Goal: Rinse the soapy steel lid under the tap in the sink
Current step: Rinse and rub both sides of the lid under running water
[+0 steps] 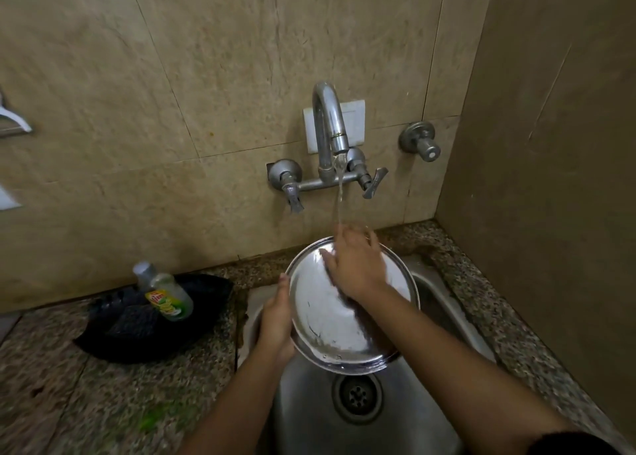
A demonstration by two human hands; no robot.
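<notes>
This looks like a home kitchen. A steel sink (361,416) sits in a speckled stone counter (103,396). A tap (328,134) on the tan tiled wall (206,76) runs water. A bottle (170,296), maybe dish soap, stands by the sink.

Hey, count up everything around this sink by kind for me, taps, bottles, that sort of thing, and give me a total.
Curved steel taps with running water: 1
Separate round wall valves: 1
Round shiny steel lids: 1
Clear plastic bottles: 2, one with a yellow-green label, one behind it
Black mesh cloths: 1
Steel sinks: 1
Total: 7
</notes>
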